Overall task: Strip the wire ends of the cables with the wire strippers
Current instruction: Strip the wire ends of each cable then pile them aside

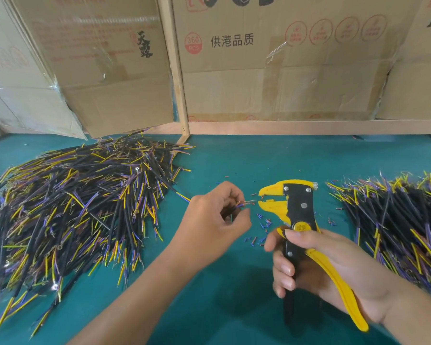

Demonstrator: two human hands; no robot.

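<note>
My right hand (316, 265) grips the handles of the yellow and black wire strippers (299, 210), whose jaws point left and stand slightly apart. My left hand (217, 220) pinches a short black cable (182, 196) with its thin coloured wire ends (246, 202) pointing right, just short of the jaws. The cable's body runs behind my left hand toward the left pile and is mostly hidden by the fingers.
A big heap of black cables (72, 207) with yellow and purple wire ends lies on the left of the teal table (234, 160). A second heap (396, 227) lies at the right. Small bits of stripped insulation (263, 225) are scattered under the strippers. Cardboard boxes (271, 58) stand behind.
</note>
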